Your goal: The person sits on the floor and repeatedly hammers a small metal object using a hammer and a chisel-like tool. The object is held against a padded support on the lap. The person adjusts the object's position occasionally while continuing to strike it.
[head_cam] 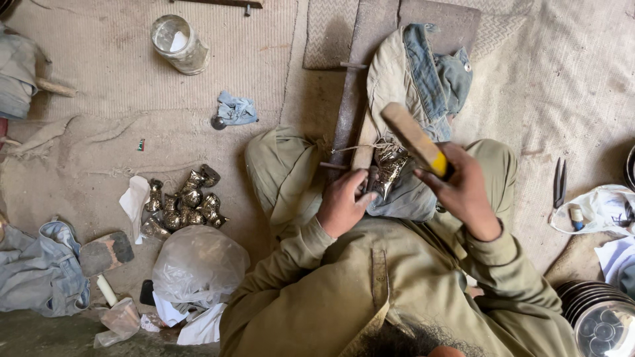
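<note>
Seated on a worn beige floor mat (99,139), a person's left hand (342,203) pinches one shiny metal piece (390,168) at frame centre while the right hand (463,192) grips a wooden-handled hammer (413,140), with a heap of similar pieces (182,205), one clear plastic bag (197,264) at lower left and one glass jar (177,43) at upper left.

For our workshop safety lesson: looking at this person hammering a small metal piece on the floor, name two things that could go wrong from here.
1. The left hand grips the shiny metal piece right where the wooden mallet, raised in the right hand, seems aimed; a misjudged blow could hit the fingers.
2. The piece sits on a narrow stake padded with cloth; it might slip sideways when struck and get dented.
</note>
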